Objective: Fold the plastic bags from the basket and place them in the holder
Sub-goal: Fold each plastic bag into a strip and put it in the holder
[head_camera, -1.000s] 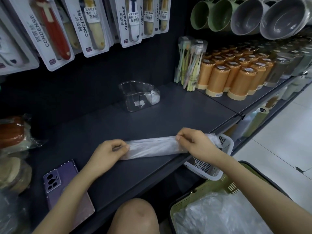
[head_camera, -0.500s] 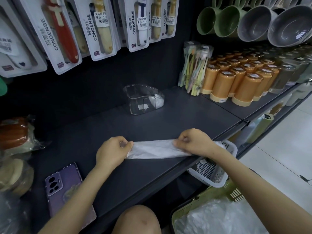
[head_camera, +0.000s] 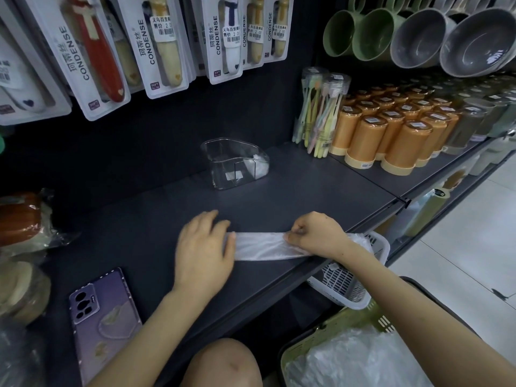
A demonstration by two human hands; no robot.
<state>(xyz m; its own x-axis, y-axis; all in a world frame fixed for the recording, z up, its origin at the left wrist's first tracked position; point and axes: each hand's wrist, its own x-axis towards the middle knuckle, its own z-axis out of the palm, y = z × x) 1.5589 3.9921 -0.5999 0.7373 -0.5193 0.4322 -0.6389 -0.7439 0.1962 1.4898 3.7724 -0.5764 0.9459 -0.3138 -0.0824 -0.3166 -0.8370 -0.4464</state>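
Note:
A white plastic bag [head_camera: 262,246], folded into a narrow strip, lies along the front edge of the dark shelf [head_camera: 156,219]. My left hand [head_camera: 203,250] lies flat with straight fingers over the strip's left end. My right hand [head_camera: 315,233] pinches the strip's right end with curled fingers. The clear plastic holder [head_camera: 233,163] stands farther back on the shelf with a folded white bag inside. A green basket [head_camera: 329,333] at the lower right holds crumpled white bags [head_camera: 363,364].
A purple phone [head_camera: 103,319] lies on the shelf at the left. A white slotted basket [head_camera: 351,280] hangs under the shelf edge. Orange cups [head_camera: 391,132] and toothbrush packs [head_camera: 321,113] crowd the right. Wrapped goods [head_camera: 22,224] sit at the far left.
My left hand has gone from pinching the strip's left end to lying flat over it, farther to the right. The visible strip between my hands has grown shorter.

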